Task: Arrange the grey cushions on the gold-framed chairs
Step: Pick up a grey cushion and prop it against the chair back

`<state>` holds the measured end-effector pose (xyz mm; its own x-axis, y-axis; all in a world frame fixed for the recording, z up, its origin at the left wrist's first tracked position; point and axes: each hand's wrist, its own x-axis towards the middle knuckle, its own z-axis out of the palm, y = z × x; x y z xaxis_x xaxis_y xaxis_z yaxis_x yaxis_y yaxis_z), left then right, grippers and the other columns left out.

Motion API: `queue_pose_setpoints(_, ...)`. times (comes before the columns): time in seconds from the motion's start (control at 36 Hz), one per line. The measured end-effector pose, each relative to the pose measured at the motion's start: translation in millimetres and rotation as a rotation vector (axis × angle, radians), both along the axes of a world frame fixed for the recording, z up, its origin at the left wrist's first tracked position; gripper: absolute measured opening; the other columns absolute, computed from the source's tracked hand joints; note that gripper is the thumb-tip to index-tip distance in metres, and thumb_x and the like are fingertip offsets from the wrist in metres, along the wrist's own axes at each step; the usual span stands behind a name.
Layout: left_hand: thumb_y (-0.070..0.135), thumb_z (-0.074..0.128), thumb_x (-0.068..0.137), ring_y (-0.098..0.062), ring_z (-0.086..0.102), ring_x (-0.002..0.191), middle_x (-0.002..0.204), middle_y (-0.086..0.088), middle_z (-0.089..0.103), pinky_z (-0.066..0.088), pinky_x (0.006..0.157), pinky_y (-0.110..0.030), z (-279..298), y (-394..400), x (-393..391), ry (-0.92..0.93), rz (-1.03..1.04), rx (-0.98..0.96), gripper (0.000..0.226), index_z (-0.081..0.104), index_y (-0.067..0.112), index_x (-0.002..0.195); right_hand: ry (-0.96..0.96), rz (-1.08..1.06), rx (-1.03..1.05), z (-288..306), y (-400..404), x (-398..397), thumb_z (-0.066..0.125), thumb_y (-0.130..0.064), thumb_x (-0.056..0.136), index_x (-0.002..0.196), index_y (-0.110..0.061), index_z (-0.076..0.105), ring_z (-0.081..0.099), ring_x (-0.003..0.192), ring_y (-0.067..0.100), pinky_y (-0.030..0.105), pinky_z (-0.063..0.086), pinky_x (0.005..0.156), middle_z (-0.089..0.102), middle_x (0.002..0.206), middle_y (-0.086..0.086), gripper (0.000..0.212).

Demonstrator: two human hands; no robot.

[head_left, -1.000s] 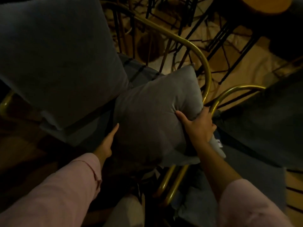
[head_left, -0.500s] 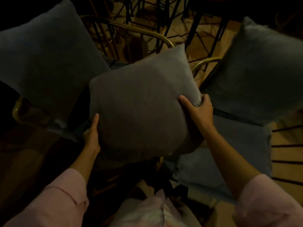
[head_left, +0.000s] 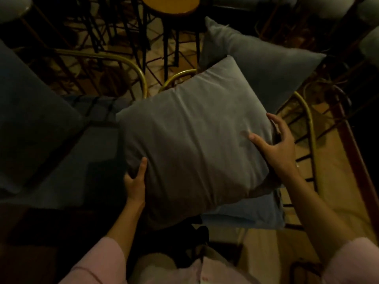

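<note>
Cushion (head_left: 192, 140) held over right chair seat (head_left: 250, 212), in front of back cushion (head_left: 264, 64), left hand (head_left: 134, 181) gripping its near-left edge, right hand (head_left: 274, 144) spread on its right side; placing step, probably next lowering and leaning back.

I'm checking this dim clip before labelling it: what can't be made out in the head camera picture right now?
- Seat of the right gold-framed chair: mostly covered by the square grey cushion held over it.
- Left hand: fingers tucked behind the cushion's edge.
- Right hand: palm contact hidden.
- Left dark grey cushion: cut off by the picture's left edge, deep in shadow.
- Round wooden stool: top cropped by the upper edge.
</note>
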<state>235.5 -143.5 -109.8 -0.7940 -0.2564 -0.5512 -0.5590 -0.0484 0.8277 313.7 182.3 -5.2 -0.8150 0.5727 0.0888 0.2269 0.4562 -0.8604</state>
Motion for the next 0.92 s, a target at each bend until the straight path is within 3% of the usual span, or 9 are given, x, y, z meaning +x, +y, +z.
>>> queue_pose_setpoints(0.11,0.047,0.068,0.085,-0.026,0.048,0.134,0.144,-0.012,0.052,0.035,0.111,-0.032,2.7,29.5,21.4,0.084,-0.031,-0.052,0.071,0.049,0.007,0.14,0.066,-0.08,0.048,-9.2,21.8,37.8,0.083,-0.037,0.074,0.138,-0.023,0.053,0.051,0.121,-0.01,0.01,0.044,0.098,0.056,0.135,-0.011,0.072)
queue_pose_setpoints(0.19,0.071,0.066,0.064,-0.025,0.052,0.131,0.141,-0.011,0.056,0.038,0.113,-0.039,4.3,44.9,22.2,0.166,-0.143,-0.091,0.098,0.052,0.009,0.138,0.098,-0.176,0.026,-29.6,33.3,64.8,0.083,-0.033,0.074,0.14,-0.018,0.051,0.053,0.122,-0.005,0.01,0.045,0.097,0.057,0.137,-0.008,0.075)
queue_pose_setpoints(0.25,0.068,0.068,0.059,-0.024,0.054,0.127,0.138,-0.011,0.058,0.042,0.109,-0.037,4.1,54.3,17.0,0.195,-0.197,-0.087,0.1,0.053,0.006,0.136,0.088,-0.229,-0.012,-47.8,39.1,78.8,0.083,-0.033,0.075,0.14,-0.021,0.051,0.052,0.121,-0.009,0.008,0.044,0.096,0.057,0.134,-0.013,0.073)
queue_pose_setpoints(0.42,0.033,0.08,0.078,-0.019,0.062,0.11,0.119,-0.002,0.063,0.05,0.08,-0.01,-1.0,96.8,-14.0,0.28,-0.437,-0.177,0.057,0.056,0.007,0.122,-0.1,-0.356,-0.13,-112.1,60.4,97.6,0.083,-0.041,0.078,0.148,-0.029,0.043,0.049,0.135,0.016,0.043,0.044,0.11,0.05,0.15,-0.003,0.082)
queue_pose_setpoints(0.53,0.038,0.086,0.069,-0.025,0.053,0.125,0.14,-0.01,0.051,0.045,0.102,-0.034,-21.6,119.0,-32.0,0.136,-0.592,-0.241,0.088,0.035,0.01,0.136,-0.361,-0.251,-0.158,-148.2,71.2,88.8,0.067,-0.078,0.069,0.157,-0.038,0.019,0.032,0.147,0.025,0.051,0.032,0.118,0.031,0.162,0.001,0.109)
queue_pose_setpoints(0.58,0.039,0.085,0.07,-0.029,0.048,0.132,0.147,-0.014,0.043,0.041,0.107,-0.036,-33.9,118.8,-33.7,0.059,-0.594,-0.259,0.1,0.024,0.009,0.143,-0.455,-0.227,-0.159,-160.9,75.7,86.6,0.055,-0.093,0.058,0.157,-0.042,0.006,0.023,0.151,0.029,0.054,0.026,0.12,0.021,0.166,0.004,0.122)
queue_pose_setpoints(0.69,0.04,0.084,0.071,-0.029,0.045,0.136,0.151,-0.013,0.04,0.038,0.112,-0.039,-46.8,110.9,-29.5,0.001,-0.601,-0.26,0.105,0.018,0.014,0.149,-0.552,-0.158,-0.147,-161.4,71.9,88.9,0.048,-0.098,0.053,0.155,-0.047,-0.005,0.018,0.151,0.034,0.057,0.021,0.12,0.009,0.168,0.005,0.126)
queue_pose_setpoints(0.81,0.042,0.083,0.072,-0.028,0.044,0.137,0.151,-0.01,0.043,0.038,0.112,-0.038,-43.0,107.5,-22.3,0.031,-0.585,-0.278,0.101,0.024,0.015,0.15,-0.58,-0.192,-0.132,-156.8,64.0,94.7,0.046,-0.092,0.057,0.156,-0.045,0.001,0.019,0.151,0.036,0.061,0.017,0.119,0.013,0.167,0.007,0.119)
queue_pose_setpoints(0.92,0.039,0.078,0.08,-0.026,0.045,0.135,0.148,-0.009,0.046,0.036,0.103,-0.026,-29.2,102.6,-17.4,0.118,-0.527,-0.323,0.086,0.033,0.013,0.148,-0.482,-0.321,-0.01,-145.5,52.7,87.1,0.045,-0.086,0.073,0.153,-0.035,0.023,0.024,0.148,0.036,0.062,0.019,0.118,0.025,0.162,0.01,0.098)
